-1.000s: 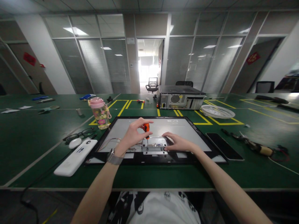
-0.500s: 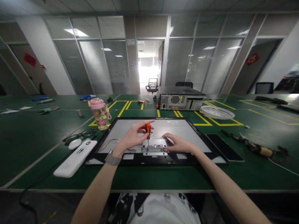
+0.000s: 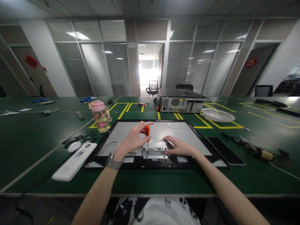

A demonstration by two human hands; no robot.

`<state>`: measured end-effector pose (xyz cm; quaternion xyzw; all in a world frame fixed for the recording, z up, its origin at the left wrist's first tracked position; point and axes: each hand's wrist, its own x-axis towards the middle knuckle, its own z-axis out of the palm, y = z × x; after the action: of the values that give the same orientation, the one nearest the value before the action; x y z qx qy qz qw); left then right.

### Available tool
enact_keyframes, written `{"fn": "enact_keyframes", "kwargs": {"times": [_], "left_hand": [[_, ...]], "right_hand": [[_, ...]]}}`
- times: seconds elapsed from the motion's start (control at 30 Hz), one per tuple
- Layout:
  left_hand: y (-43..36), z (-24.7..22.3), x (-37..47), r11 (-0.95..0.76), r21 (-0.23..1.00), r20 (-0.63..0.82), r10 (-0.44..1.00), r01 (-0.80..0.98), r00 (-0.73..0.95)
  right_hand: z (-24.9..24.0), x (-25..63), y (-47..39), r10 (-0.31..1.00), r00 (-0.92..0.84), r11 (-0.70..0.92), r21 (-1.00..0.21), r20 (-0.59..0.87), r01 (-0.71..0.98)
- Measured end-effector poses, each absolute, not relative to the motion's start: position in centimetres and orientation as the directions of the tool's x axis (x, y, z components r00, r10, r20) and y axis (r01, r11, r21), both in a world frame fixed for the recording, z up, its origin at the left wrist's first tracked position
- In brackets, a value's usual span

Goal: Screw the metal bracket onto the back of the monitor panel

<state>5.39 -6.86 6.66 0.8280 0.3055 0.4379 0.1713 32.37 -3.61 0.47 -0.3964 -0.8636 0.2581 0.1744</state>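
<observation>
My left hand (image 3: 137, 137) grips an orange-and-black screwdriver (image 3: 147, 130) that stands upright, its shaft pointing down at the left side of a metal bracket (image 3: 155, 153). Small connectors show along this bracket. My right hand (image 3: 178, 145) holds the bracket's right side between thumb and fingers. Under both hands lies a monitor panel (image 3: 192, 134), grey-backed with a black frame, flat on the green table. Thin wires (image 3: 109, 144) run over the panel left of the bracket. Whether the screwdriver tip sits in a screw is too small to tell.
To the left stand a pink-lidded bottle (image 3: 100, 117), glasses (image 3: 81, 137) and a white power bank (image 3: 74, 162). On the right lie a black phone (image 3: 225, 150), a white basket (image 3: 217, 115) and a cable bundle (image 3: 260, 151). A computer case (image 3: 181, 100) sits behind the panel.
The screwdriver's handle has turned and tilted slightly left in my left hand, whose fingers have shifted. My right hand stays on the bracket. The whole view has moved slightly.
</observation>
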Motion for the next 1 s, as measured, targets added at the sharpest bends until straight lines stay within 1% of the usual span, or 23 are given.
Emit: {"fn": "enact_keyframes", "kwargs": {"times": [0.07,0.2,0.3,0.4,0.53,0.67,0.8,0.87,1.0], "left_hand": [[-6.88,6.59,5.41,-0.754,0.557,0.612,0.656,0.349,0.441],[-6.76,6.37,5.43,-0.722,0.625,0.584,0.685,0.298,0.435],[-6.66,6.21,5.48,-0.727,0.608,0.603,0.685,0.32,0.409],[-6.67,6.19,5.52,-0.749,0.584,0.616,0.66,0.312,0.43],[-6.78,6.35,5.5,-0.72,0.629,0.584,0.686,0.292,0.434],[-6.87,6.43,5.49,-0.728,0.612,0.593,0.681,0.309,0.429],[-6.87,6.35,5.53,-0.697,0.649,0.556,0.708,0.304,0.436],[-6.79,6.26,5.53,-0.698,0.642,0.565,0.71,0.315,0.421],[-6.56,6.1,5.53,-0.732,0.586,0.617,0.681,0.348,0.394]], "right_hand": [[0.35,32.4,-3.54,0.772,-0.627,0.558,-0.58,0.101,0.594],[0.18,32.55,-3.49,0.769,-0.63,0.564,-0.576,0.106,0.592],[0.17,32.64,-3.49,0.767,-0.633,0.566,-0.579,0.107,0.587],[0.18,32.66,-3.48,0.762,-0.638,0.571,-0.582,0.112,0.579],[0.22,32.63,-3.5,0.762,-0.638,0.57,-0.583,0.111,0.58],[0.38,32.57,-3.57,0.769,-0.632,0.56,-0.584,0.101,0.588],[0.5,32.55,-3.65,0.775,-0.624,0.552,-0.589,0.1,0.59],[0.48,32.57,-3.67,0.774,-0.625,0.552,-0.593,0.103,0.586],[0.33,32.6,-3.64,0.769,-0.63,0.561,-0.586,0.107,0.585]]}}
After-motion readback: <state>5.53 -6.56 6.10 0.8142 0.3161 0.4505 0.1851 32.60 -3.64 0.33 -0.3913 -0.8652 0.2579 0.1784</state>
